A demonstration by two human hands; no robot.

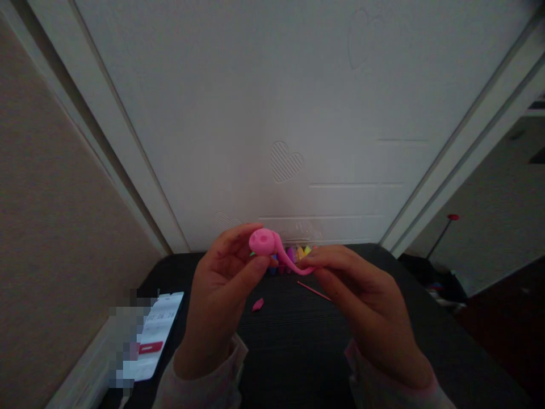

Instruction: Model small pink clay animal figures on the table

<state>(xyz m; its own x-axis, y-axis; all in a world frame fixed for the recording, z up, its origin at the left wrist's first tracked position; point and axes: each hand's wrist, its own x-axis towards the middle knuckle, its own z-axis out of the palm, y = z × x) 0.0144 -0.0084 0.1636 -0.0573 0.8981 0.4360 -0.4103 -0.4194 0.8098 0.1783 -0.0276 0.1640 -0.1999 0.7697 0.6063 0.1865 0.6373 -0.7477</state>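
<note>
Between my two hands, above the dark table, is a pink clay figure (263,243) with a rounded head and small dents in its front. A long thin strip of the same pink clay curves from its right side. My left hand (227,278) pinches the rounded part between thumb and fingers. The strip's far end sits between the thumb and fingers of my right hand (361,284). Beneath them on the table lie a small pink clay scrap (258,305) and a thin pink stick-like tool (314,291), its right end hidden behind my right hand.
Several colourful pieces (290,254) in clear packaging stand at the table's back edge, partly behind my hands. On the left lies a phone (159,329) with a lit screen. A white panel with embossed hearts (286,162) rises behind the dark table (293,363).
</note>
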